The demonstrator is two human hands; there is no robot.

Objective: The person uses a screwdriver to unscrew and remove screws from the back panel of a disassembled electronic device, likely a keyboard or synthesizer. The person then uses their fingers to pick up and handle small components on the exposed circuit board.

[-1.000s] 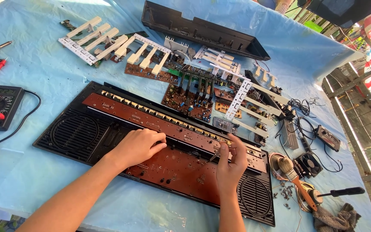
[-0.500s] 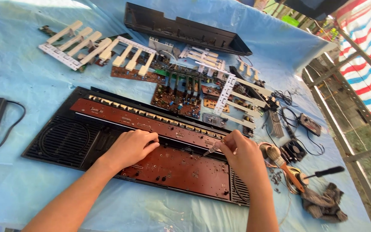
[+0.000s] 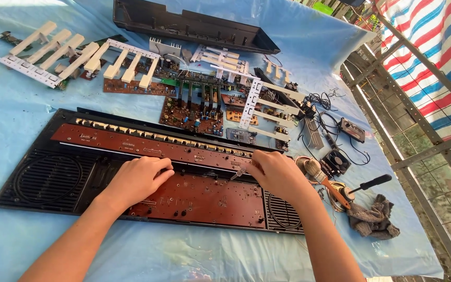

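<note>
A long black keyboard shell (image 3: 37, 183) lies open on a table with a light blue cloth (image 3: 184, 256). Inside it sits a long brown circuit board (image 3: 199, 196), in the middle of the scene and near the person.

The left hand (image 3: 137, 180) lies on the brown board with its fingers curled down, pressing on it. It holds nothing that can be seen.

The right hand (image 3: 275, 175) is just to the right of it, also over the board. Its fingers pinch a thin silver tool (image 3: 238, 173), and the tip of the tool touches the board.

Far from the hands lie white key strips (image 3: 53, 52), smaller boards (image 3: 191, 115) and a black case (image 3: 194, 26). To the right of the right hand are a brush (image 3: 322, 177), a small black fan (image 3: 336, 162), a grey rag (image 3: 374, 219) and some black wires (image 3: 319, 99).
</note>
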